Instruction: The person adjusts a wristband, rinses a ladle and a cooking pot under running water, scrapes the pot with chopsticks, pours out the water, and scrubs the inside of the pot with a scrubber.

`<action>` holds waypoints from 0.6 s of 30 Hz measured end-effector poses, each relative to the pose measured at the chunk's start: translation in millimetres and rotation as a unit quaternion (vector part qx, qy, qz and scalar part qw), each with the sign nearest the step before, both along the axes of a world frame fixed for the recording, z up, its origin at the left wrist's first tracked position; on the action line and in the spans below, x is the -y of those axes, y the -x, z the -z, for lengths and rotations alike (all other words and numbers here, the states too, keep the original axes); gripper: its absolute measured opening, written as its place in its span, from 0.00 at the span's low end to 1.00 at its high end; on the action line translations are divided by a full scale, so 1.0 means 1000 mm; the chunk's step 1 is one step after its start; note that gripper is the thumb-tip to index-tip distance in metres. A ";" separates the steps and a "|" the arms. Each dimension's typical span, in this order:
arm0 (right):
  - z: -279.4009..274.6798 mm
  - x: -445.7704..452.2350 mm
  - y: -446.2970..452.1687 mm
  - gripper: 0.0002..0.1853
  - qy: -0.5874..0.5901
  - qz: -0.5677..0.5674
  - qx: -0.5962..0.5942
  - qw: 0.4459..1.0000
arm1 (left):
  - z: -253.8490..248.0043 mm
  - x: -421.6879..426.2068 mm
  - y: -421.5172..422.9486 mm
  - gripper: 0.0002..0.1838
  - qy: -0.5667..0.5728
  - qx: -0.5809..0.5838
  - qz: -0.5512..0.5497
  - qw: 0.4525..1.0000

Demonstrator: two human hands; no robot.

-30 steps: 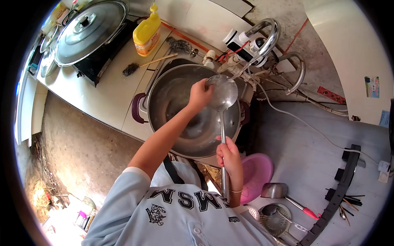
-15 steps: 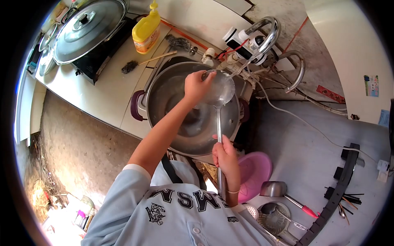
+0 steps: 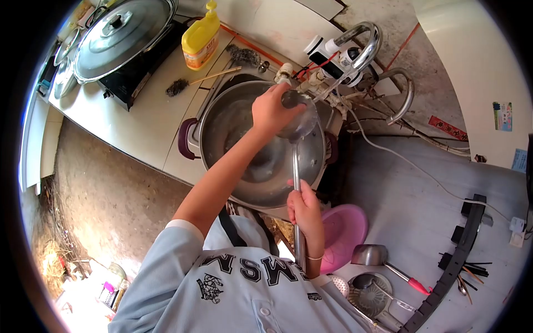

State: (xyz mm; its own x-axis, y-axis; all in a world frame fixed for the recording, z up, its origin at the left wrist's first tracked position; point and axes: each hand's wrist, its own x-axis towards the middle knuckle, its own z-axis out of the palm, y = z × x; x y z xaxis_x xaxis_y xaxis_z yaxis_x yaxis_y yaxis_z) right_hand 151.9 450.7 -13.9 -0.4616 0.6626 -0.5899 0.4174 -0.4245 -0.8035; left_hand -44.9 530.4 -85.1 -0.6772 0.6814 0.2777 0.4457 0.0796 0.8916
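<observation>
A large metal ladle (image 3: pixel 298 130) is held over a wide steel pot (image 3: pixel 206 119) with purple handles, which stands in the sink and has water in it. My right hand (image 3: pixel 306 213) is closed round the ladle's long handle, near the pot's front rim. At the bowl end, my left hand (image 3: pixel 275 110) grips the far left rim, its thumb and fingers on either side. Whether it also has a scrubber in it is hidden. Water from the faucet (image 3: pixel 366 53) runs down by the ladle bowl.
A yellow soap bottle (image 3: pixel 201 40), a stick brush (image 3: pixel 177 87) and steel wool (image 3: pixel 243 55) lie left of the sink. Farther left, a lidded wok (image 3: pixel 125 39) sits on a stove. A pink basin (image 3: pixel 347 233), a spatula (image 3: pixel 370 255) and a strainer (image 3: pixel 371 299) are at the right.
My left hand has shifted slightly toward the far side along the ladle's rim, and its fingers are more spread. My right hand stays on the handle.
</observation>
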 end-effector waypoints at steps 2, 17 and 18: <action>-0.002 0.001 -0.001 0.13 0.011 -0.005 -0.003 1.000 | -0.013 0.000 0.004 0.23 0.146 -0.019 0.003 0.989; -0.002 -0.005 -0.011 0.12 0.065 0.032 -0.001 0.997 | 0.035 -0.019 0.002 0.10 -0.110 -0.048 0.098 0.988; -0.002 -0.007 -0.011 0.12 0.051 0.016 0.010 0.999 | 0.041 -0.022 0.000 0.10 -0.109 -0.046 0.098 0.988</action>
